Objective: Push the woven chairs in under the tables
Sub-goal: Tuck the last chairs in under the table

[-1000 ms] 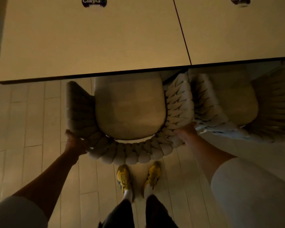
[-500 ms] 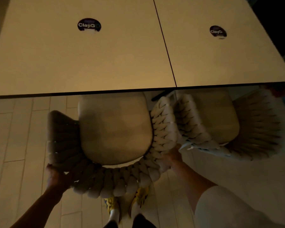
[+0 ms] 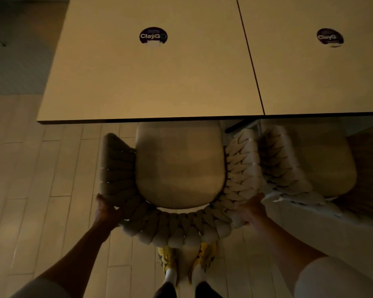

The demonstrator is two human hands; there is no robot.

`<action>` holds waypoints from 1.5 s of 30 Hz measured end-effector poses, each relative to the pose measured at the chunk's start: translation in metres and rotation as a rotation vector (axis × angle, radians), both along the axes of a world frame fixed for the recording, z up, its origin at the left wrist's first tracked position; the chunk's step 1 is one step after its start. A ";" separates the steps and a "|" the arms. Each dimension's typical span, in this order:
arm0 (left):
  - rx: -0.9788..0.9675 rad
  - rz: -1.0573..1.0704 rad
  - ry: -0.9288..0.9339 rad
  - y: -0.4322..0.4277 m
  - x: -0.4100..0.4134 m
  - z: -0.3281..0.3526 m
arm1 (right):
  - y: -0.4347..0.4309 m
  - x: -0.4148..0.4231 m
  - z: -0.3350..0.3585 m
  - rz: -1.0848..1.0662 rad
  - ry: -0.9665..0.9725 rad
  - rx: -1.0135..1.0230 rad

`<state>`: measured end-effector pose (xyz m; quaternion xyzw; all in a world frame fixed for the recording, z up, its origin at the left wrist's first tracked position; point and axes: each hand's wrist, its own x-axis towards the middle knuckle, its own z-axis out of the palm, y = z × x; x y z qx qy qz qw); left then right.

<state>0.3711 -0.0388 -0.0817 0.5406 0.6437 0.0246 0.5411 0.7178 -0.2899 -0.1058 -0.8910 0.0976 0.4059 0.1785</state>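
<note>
A woven chair (image 3: 179, 166) with a thick braided back and a pale seat cushion stands in front of me, its front edge just under the left table (image 3: 155, 82). My left hand (image 3: 105, 210) grips the braided back at its left corner. My right hand (image 3: 249, 208) grips the back at its right corner. A second woven chair (image 3: 310, 166) stands to the right, touching the first, partly under the right table (image 3: 323, 82).
The two tables meet along a dark seam, and each carries a round dark sticker (image 3: 153, 36). Pale plank floor (image 3: 58, 173) lies open to the left of the chair. My feet in yellow shoes (image 3: 168, 259) stand right behind the chair back.
The view has shifted, with the tables and chair now further right and lower in frame. Both hands keep their grip on the chair back. The seat's front edge stays at the table edge.
</note>
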 end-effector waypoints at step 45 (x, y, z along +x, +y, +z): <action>-0.113 0.126 0.114 0.004 -0.028 -0.017 | -0.003 -0.028 0.017 0.163 -0.002 -0.086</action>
